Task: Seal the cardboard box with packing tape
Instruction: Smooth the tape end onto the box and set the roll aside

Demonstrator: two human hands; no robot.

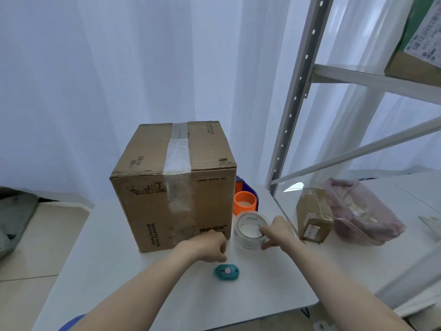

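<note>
Brown cardboard box [174, 185] sits mid-table [114, 271], flaps shut with a tape strip running over the top seam and down the front, so I'd guess it's mostly sealed already. The clear packing tape roll [250, 230] lies flat just right of it, probably parked in easy reach. My right hand [278, 231] is pinching the roll's rim, thumb outside, fingers over the edge. Left hand [210, 246] is curled loosely near the box's base; can't tell if it holds anything. A little teal cutter [226, 271] sits below it. The orange thing [245, 201] behind the roll is half hidden.
</note>
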